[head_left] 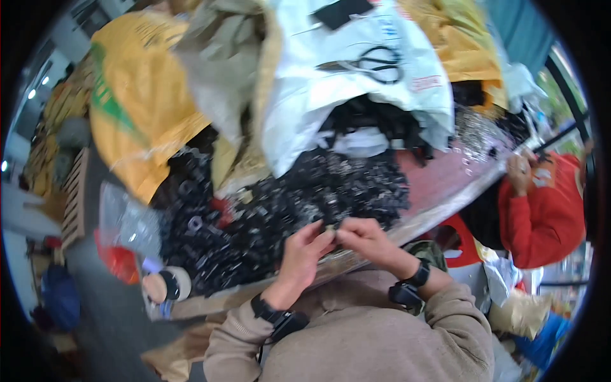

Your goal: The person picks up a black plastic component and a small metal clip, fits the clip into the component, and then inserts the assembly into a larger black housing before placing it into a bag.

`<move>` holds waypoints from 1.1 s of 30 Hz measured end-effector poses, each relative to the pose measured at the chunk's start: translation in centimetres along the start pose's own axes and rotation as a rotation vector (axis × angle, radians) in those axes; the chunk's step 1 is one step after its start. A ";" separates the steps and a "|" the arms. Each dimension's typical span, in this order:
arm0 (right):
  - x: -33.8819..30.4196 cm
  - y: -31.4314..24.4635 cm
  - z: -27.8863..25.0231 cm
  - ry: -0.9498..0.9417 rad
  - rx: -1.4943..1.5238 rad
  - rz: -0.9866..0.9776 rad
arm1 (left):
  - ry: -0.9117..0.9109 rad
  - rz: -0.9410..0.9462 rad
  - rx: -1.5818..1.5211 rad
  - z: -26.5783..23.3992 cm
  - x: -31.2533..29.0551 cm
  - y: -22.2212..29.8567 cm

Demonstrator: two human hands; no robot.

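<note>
My left hand (300, 256) and my right hand (372, 243) meet above the front edge of the table. Their fingertips pinch a small pale piece (330, 230) between them; it is too small and blurred to name. A large spread of small black parts (254, 235) lies right beyond my hands, with some clear or silvery bits among them. Both wrists wear black straps with a small dark box.
Open sacks, one yellow (143, 95) and one white (299, 83), spill parts onto the table. Black-handled scissors (369, 65) lie on the white sack. A round container (173, 284) stands at the left corner. A person in a red top (547, 213) sits at right.
</note>
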State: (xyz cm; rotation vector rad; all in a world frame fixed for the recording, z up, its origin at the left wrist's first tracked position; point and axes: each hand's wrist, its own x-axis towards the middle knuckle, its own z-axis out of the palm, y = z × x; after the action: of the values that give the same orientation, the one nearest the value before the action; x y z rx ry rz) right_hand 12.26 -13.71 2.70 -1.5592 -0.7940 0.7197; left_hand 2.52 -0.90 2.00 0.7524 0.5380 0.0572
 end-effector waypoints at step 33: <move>6.6 6.6 -17.7 0.969 -1.025 -0.187 | -0.130 -0.063 0.117 -1.4 1.4 0.9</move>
State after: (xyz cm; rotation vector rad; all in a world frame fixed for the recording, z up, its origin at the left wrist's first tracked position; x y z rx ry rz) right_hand 31.05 -19.01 -1.70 -2.3530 -0.5300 -0.7244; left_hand 3.15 1.01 1.12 0.8468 0.4429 -0.0817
